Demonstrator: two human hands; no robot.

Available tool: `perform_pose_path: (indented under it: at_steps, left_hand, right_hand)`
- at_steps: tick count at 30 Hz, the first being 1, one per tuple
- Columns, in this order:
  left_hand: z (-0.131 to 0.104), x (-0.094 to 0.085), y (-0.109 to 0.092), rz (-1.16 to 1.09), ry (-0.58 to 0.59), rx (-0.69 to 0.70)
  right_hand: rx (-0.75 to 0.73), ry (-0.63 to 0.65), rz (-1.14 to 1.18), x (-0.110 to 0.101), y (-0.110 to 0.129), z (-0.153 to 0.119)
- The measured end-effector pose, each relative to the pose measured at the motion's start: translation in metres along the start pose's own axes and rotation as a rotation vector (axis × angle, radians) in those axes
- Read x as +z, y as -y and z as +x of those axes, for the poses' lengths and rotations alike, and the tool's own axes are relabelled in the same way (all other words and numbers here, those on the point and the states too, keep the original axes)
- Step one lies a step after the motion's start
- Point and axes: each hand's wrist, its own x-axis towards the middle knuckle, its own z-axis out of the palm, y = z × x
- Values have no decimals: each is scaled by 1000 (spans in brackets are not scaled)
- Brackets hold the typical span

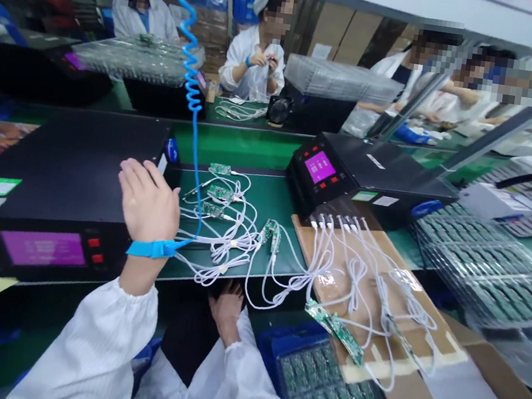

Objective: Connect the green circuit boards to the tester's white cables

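Observation:
My left hand (149,203) is raised beside the black tester box on the left (78,160), its fingers stretched out and holding nothing. Around that wrist runs a blue wrist strap (153,248), joined to a coiled blue cord (190,37) hanging from above. My right hand (227,309) rests low, by my dark-clad leg at the bench's front edge. Its fingers look spread, with the tips partly in shadow. Between the boxes, several small green circuit boards (220,193) lie on the green bench (271,194), wired to tangled white cables (235,241).
A second black tester box (368,174) stands right, white cables plugged into its front. Before it, a cardboard sheet (334,275) bears more cables and a circuit board (336,331). Trays of boards (489,264) are stacked right; another tray (332,394) sits below. Co-workers (260,60) sit opposite.

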Motion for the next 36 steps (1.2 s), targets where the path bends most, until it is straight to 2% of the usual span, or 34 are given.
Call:
perform_pose_path:
  at_steps: [5,8,11,20,31,36]
  left_hand:
    - [3,-4,-4,146,82,-17]
    - [7,-3,-4,183,108,-32]
    - [8,-4,-5,183,114,-45]
    - [6,-5,-5,188,120,-38]
    - [6,-5,-5,186,107,-34]
    - [6,-4,-5,133,106,-45]
  right_hand:
    - [32,-66,-48,4,-17,0]
    - [0,-82,-74,11,-22,5]
    - [-35,-93,-81,13,-21,4]
    - [-66,-83,-107,-2,-1,-13]
    - [-45,-92,-73,2,-18,-5]
    - [-45,-99,-62,4,-18,-4]
